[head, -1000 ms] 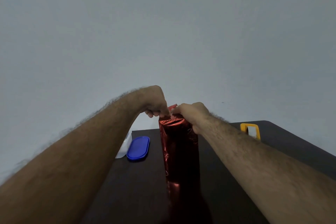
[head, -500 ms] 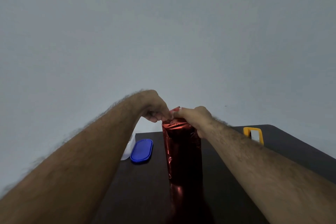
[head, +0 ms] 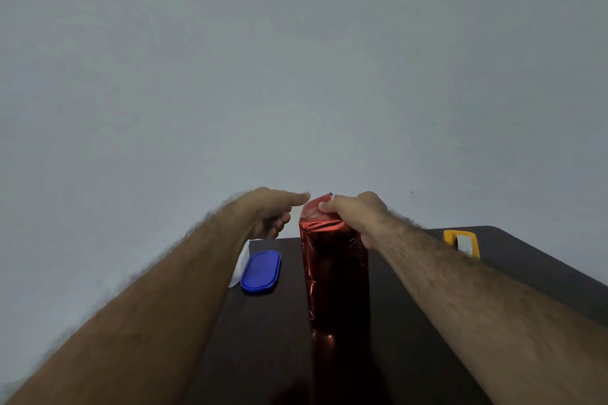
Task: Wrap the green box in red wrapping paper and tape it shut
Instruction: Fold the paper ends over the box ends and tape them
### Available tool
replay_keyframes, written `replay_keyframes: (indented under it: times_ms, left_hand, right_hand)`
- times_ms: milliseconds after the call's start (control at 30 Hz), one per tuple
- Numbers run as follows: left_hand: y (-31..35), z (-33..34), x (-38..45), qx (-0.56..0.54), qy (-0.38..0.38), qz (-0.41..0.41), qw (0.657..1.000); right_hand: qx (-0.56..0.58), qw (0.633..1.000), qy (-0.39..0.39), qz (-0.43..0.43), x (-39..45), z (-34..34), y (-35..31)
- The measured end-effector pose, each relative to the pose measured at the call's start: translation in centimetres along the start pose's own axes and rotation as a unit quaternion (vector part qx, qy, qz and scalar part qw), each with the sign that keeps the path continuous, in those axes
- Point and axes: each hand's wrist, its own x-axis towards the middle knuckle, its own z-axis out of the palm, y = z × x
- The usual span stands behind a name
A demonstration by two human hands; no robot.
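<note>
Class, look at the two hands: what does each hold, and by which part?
The right hand pinches the red wrapping paper at its folded top end. The left hand holds nothing.

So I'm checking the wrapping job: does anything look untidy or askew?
Only the top: the red wrapping paper is crumpled and bunched where the right hand pinches it. The package stands upright; nothing spilled.

**Both arms stretched forward, hands nearly meeting**

The left hand [head: 269,212] hovers at the far end of its outstretched forearm, forefinger extended rightward, other fingers loosely curled, gripping nothing. The right hand [head: 357,214], just to its right, pinches red wrapping paper [head: 335,273] between thumb and curled fingers.
</note>
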Motion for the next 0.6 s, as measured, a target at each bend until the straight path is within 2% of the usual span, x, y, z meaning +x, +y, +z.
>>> replay_keyframes:
  times_ms: [133,233,333,467,600]
  left_hand:
    - [0.1,0.8,-0.2,0.044,0.001,0.015,0.999]
    - [-0.1,0.9,0.0,0.037,0.005,0.009,0.999]
    - [-0.2,1.5,0.0,0.036,0.038,0.02,0.998]
    - [-0.4,2.0,-0.1,-0.008,0.089,0.089,0.992]
    - [-0.3,1.8,-0.3,-0.024,0.07,0.097,0.993]
  right_hand:
    - [-0.007,1.0,0.006,-0.008,-0.1,0.1,-0.1]
    - [-0.014,1.0,0.013,-0.014,-0.1,0.3,0.1]
    - [-0.002,1.0,0.012,-0.008,-0.2,0.4,0.0]
    - [0.059,0.996,-0.061,0.013,-0.2,-0.1,-0.3]
    - [0.143,0.983,-0.107,0.048,0.2,-1.1,-0.8]
